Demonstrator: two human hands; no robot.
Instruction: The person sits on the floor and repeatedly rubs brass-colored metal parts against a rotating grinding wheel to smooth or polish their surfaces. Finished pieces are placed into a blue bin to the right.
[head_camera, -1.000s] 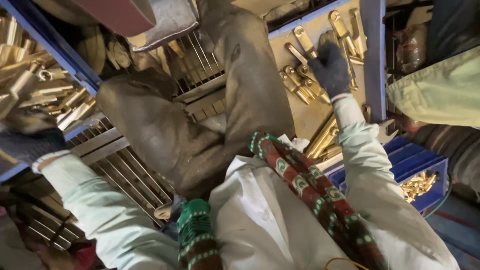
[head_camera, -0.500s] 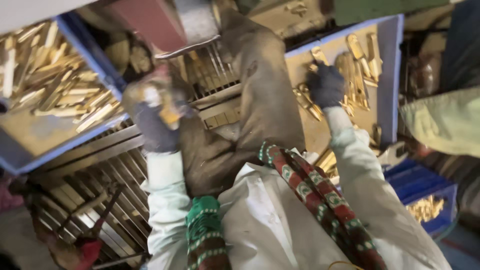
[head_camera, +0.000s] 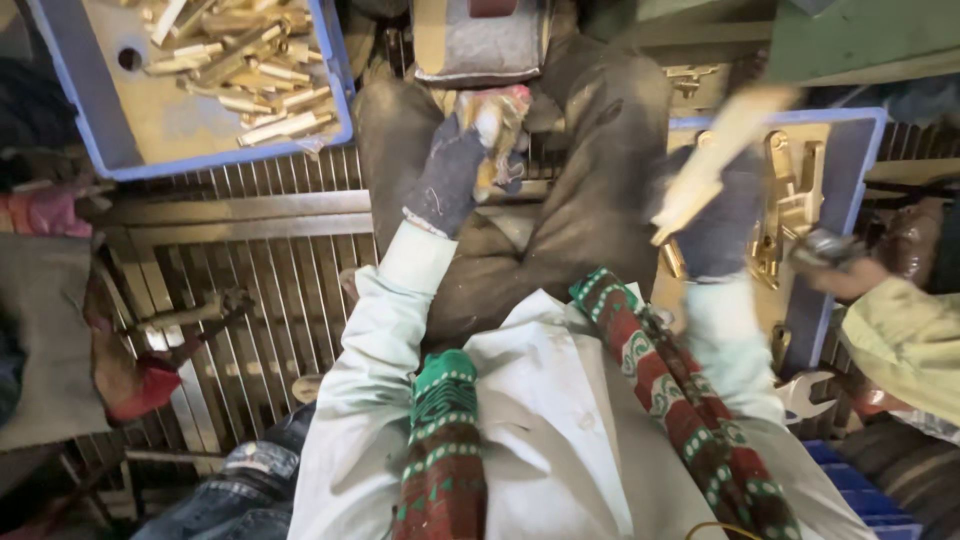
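The left hand (head_camera: 455, 170), gloved, was closed around a small brass part (head_camera: 490, 125) above the lap, probably to steady it for checking. The right hand (head_camera: 715, 215) gripped a long brass piece (head_camera: 720, 165) (blurred) raised over the right blue tray (head_camera: 850, 190). Another person's hand (head_camera: 835, 262) crowded that tray's edge; the left blue tray (head_camera: 90, 150) lay well apart

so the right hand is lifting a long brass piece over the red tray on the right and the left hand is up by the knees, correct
Not quite: the tray on the right is blue, not red, as the head view shows. The rest holds: the right hand lifts a long brass piece over it, and the left hand is up by the knees.
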